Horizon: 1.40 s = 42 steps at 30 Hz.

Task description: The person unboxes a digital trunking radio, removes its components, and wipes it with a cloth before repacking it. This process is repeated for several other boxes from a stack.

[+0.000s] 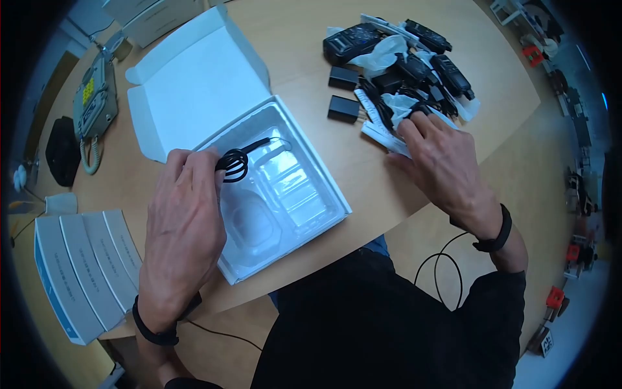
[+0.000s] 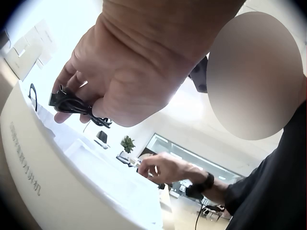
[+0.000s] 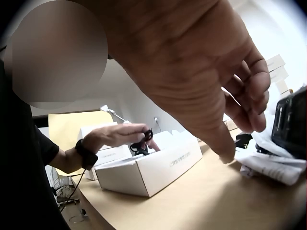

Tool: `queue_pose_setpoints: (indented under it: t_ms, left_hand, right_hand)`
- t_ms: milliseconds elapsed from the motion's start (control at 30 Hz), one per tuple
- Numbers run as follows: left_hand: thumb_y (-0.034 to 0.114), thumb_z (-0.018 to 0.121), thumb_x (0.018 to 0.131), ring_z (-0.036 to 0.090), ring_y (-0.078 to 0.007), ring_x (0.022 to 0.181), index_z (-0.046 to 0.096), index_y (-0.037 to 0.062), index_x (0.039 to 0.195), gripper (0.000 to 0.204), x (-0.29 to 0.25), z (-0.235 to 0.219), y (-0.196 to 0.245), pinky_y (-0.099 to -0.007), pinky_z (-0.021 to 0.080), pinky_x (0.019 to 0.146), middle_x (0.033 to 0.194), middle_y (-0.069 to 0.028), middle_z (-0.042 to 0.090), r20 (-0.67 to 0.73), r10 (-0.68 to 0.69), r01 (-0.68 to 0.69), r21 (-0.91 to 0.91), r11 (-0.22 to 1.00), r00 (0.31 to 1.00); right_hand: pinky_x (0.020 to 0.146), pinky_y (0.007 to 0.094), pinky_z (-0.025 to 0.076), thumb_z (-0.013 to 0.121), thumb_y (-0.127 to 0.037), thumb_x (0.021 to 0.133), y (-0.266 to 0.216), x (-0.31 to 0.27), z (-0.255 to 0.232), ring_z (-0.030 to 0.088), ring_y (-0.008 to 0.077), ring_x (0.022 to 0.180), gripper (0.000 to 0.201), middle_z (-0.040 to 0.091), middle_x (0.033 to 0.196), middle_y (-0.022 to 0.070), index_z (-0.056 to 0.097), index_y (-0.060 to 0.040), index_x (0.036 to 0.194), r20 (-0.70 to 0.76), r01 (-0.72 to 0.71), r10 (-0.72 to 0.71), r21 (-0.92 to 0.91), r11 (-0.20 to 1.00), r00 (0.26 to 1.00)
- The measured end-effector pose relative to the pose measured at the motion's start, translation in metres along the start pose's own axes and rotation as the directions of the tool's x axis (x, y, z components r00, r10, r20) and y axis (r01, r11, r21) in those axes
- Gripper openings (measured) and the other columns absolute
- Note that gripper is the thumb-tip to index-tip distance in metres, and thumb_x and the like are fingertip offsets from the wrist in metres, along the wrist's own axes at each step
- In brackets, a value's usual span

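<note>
My left hand [image 1: 184,214] grips a coiled black cable [image 1: 236,167] over the near-left side of an open white box [image 1: 343,206]. One end of the cable reaches across the clear plastic tray [image 1: 249,220] inside the box, whose moulded hollows show. In the left wrist view, the coil [image 2: 72,103] lies between the fingers and thumb. To the right, my right hand [image 1: 444,159] reaches down at the near edge of a pile of black two-way radios [image 1: 450,74], cables and plastic bags. Its fingers and thumb stand apart in the right wrist view, close to a crumpled white bag [image 3: 276,165].
Two black blocks [image 1: 343,109] lie left of the pile. The box's lid [image 1: 197,84] is folded back. A desk telephone [image 1: 97,94] stands at the far left, with several closed white boxes [image 1: 84,272] nearer. More boxes [image 1: 155,19] stand at the back.
</note>
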State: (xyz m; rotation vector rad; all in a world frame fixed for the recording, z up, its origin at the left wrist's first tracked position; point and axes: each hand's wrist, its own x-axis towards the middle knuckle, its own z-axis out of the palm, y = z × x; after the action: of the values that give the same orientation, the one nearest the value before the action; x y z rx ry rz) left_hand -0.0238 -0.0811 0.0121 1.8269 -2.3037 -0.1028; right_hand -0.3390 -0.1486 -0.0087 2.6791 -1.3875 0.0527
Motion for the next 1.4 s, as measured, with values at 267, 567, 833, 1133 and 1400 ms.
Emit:
queue_pose_setpoints:
  t_ms: [267, 567, 833, 1133, 1400]
  left_hand:
    - [0.021, 0.042, 0.111, 0.061, -0.0382, 0.077, 0.053, -0.0013, 0.112, 0.025, 0.005, -0.013, -0.020, -0.0469, 0.047, 0.071, 0.087, -0.0199, 0.063, 0.333, -0.133, 0.228, -0.266, 0.937, 0.933]
    - [0.018, 0.046, 0.110, 0.064, -0.0234, 0.080, 0.059, -0.0027, 0.115, 0.025, -0.026, -0.036, -0.032, -0.0347, 0.052, 0.074, 0.088, -0.0125, 0.067, -0.250, -0.310, 0.168, -0.464, 0.870, 0.917]
    - [0.002, 0.057, 0.088, 0.057, -0.0305, 0.097, 0.059, 0.0008, 0.104, 0.015, -0.032, -0.012, -0.034, -0.0420, 0.043, 0.089, 0.093, -0.0126, 0.062, -0.027, 0.076, -0.071, 0.154, 0.986, 0.997]
    - [0.011, 0.058, 0.099, 0.062, -0.0317, 0.081, 0.058, 0.0026, 0.103, 0.010, -0.010, -0.011, -0.020, -0.0426, 0.048, 0.072, 0.085, -0.0146, 0.063, -0.123, -0.043, 0.048, 0.037, 0.998, 0.991]
    - [0.011, 0.062, 0.100, 0.063, -0.0292, 0.081, 0.062, -0.0007, 0.110, 0.016, 0.005, 0.005, -0.025, -0.0415, 0.048, 0.070, 0.097, -0.0139, 0.065, -0.132, 0.013, -0.026, -0.097, 0.995, 0.991]
  right_hand:
    - [0.064, 0.0380, 0.053, 0.074, -0.006, 0.082, -0.011, 0.001, 0.002, 0.064, 0.0250, 0.077, 0.013, 0.060, 0.081, 0.0084, 0.062, -0.0048, 0.087, -0.245, 0.086, -0.062, 0.086, 0.993, 0.967]
    - [0.070, 0.0341, 0.055, 0.071, -0.012, 0.088, -0.089, 0.121, -0.001, 0.066, 0.0222, 0.084, 0.013, 0.066, 0.089, 0.0076, 0.067, -0.0045, 0.098, -0.367, 0.598, -0.523, 0.124, 0.792, 0.769]
    - [0.083, 0.0343, 0.052, 0.067, -0.009, 0.084, -0.068, 0.098, 0.023, 0.065, 0.0227, 0.097, 0.022, 0.070, 0.101, 0.0083, 0.070, -0.0019, 0.105, -0.298, 0.702, -0.661, 0.042, 0.711, 0.688]
    - [0.071, 0.0365, 0.056, 0.071, 0.000, 0.087, -0.027, 0.063, -0.008, 0.068, 0.0255, 0.088, 0.023, 0.071, 0.107, 0.0128, 0.069, -0.0017, 0.110, -0.448, 0.617, -0.461, 0.310, 0.724, 0.766]
    - [0.060, 0.0316, 0.051, 0.076, -0.005, 0.074, -0.042, 0.029, 0.001, 0.061, 0.0201, 0.077, 0.028, 0.069, 0.097, 0.0093, 0.069, -0.0005, 0.101, -0.449, 0.620, -0.456, 0.346, 0.704, 0.768]
